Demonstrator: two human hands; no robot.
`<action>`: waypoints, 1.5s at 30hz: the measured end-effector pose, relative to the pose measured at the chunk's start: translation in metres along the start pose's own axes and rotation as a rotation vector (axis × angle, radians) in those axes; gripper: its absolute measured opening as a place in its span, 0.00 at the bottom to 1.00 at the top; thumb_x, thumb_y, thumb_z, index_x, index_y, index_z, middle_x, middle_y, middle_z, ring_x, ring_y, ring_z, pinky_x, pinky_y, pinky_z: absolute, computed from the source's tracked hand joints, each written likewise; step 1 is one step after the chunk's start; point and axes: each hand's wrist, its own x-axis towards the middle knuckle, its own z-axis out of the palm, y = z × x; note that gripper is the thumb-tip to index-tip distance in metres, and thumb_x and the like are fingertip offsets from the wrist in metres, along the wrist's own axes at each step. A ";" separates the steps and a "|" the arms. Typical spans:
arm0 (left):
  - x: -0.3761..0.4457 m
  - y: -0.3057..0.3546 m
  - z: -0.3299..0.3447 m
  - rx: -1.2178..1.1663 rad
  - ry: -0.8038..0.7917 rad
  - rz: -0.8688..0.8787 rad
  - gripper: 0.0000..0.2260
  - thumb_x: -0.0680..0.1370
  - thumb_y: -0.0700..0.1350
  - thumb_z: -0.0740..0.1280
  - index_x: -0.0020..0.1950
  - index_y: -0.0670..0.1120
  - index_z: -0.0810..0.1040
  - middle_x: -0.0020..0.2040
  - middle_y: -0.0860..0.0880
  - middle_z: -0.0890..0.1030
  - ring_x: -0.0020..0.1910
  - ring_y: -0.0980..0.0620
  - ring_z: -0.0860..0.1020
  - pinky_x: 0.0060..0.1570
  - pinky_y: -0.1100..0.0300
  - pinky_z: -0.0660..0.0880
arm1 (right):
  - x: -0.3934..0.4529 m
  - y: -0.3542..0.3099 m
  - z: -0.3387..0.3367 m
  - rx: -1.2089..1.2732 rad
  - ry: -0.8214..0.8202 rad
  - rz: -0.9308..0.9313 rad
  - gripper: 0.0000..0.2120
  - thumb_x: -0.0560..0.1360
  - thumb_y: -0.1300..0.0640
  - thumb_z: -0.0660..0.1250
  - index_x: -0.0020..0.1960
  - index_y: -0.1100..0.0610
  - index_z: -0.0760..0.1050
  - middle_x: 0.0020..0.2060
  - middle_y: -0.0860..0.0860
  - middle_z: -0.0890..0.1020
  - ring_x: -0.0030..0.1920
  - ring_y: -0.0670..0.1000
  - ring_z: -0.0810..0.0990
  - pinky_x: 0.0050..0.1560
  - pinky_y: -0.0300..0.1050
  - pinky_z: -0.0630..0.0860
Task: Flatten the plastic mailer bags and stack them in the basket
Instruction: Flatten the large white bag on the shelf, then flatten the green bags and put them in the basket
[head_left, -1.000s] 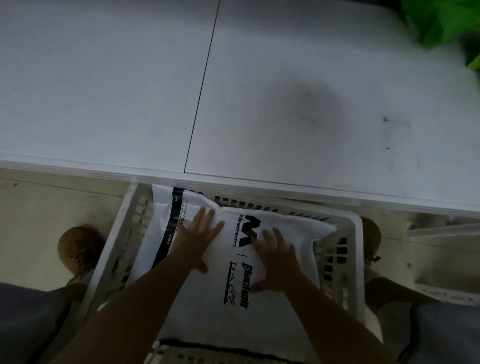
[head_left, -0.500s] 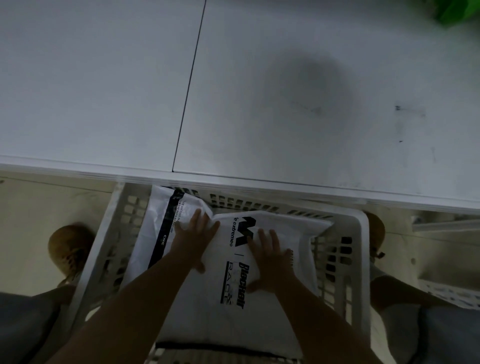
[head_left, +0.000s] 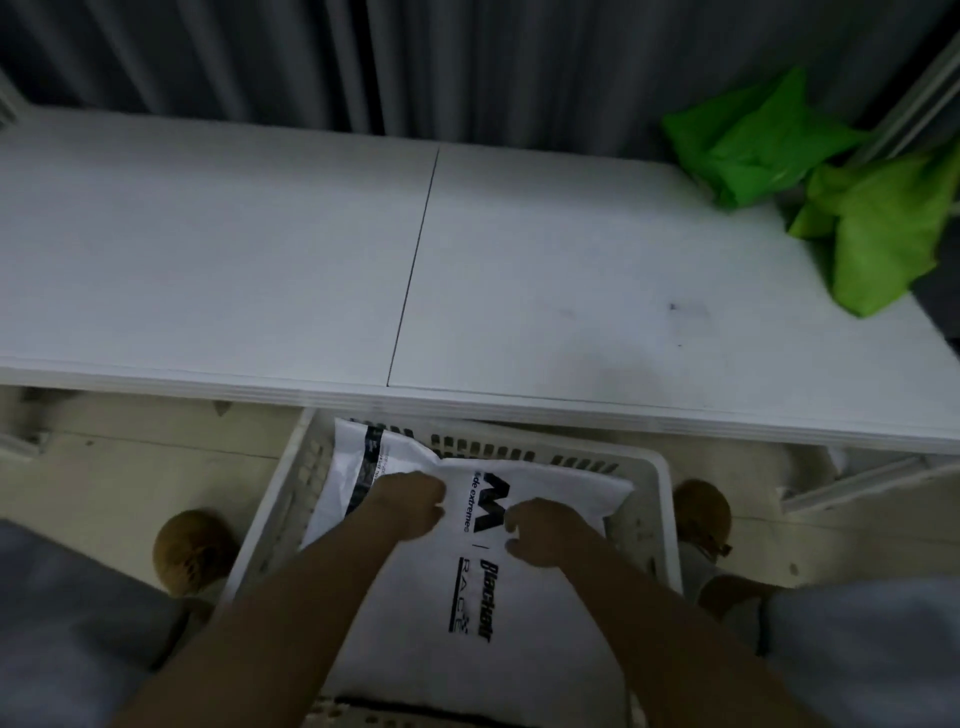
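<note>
Grey curtains hang behind a white worktop (head_left: 519, 270), where crumpled green plastic bags (head_left: 831, 171) lie at the far right corner. Below its near edge sits a white slatted basket (head_left: 657, 499) on the floor, with a white mailer bag (head_left: 519, 634) printed in black lying inside. Both hands are over the bag's upper part: the left hand (head_left: 408, 506) has its fingers curled under, and the right hand (head_left: 545, 530) too, though whether either pinches the plastic I cannot tell.
</note>
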 end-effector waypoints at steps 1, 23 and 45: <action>-0.012 0.006 -0.013 0.004 0.044 0.008 0.16 0.82 0.50 0.58 0.66 0.45 0.74 0.65 0.44 0.75 0.63 0.45 0.74 0.60 0.54 0.71 | -0.013 -0.004 -0.012 -0.008 0.007 -0.007 0.17 0.80 0.54 0.59 0.67 0.60 0.71 0.65 0.54 0.74 0.62 0.55 0.74 0.59 0.45 0.71; -0.077 0.187 -0.241 -0.128 0.797 0.119 0.11 0.79 0.44 0.58 0.58 0.46 0.77 0.55 0.46 0.79 0.51 0.45 0.77 0.49 0.53 0.77 | -0.193 0.076 -0.199 0.293 0.853 0.238 0.10 0.76 0.54 0.61 0.54 0.53 0.78 0.54 0.51 0.80 0.54 0.55 0.77 0.46 0.43 0.71; 0.155 0.294 -0.274 -0.274 0.693 0.325 0.14 0.79 0.42 0.58 0.61 0.47 0.77 0.61 0.45 0.73 0.62 0.45 0.70 0.56 0.52 0.72 | -0.064 0.324 -0.258 -0.045 0.741 0.725 0.26 0.77 0.42 0.57 0.74 0.41 0.57 0.77 0.57 0.42 0.75 0.65 0.39 0.71 0.66 0.39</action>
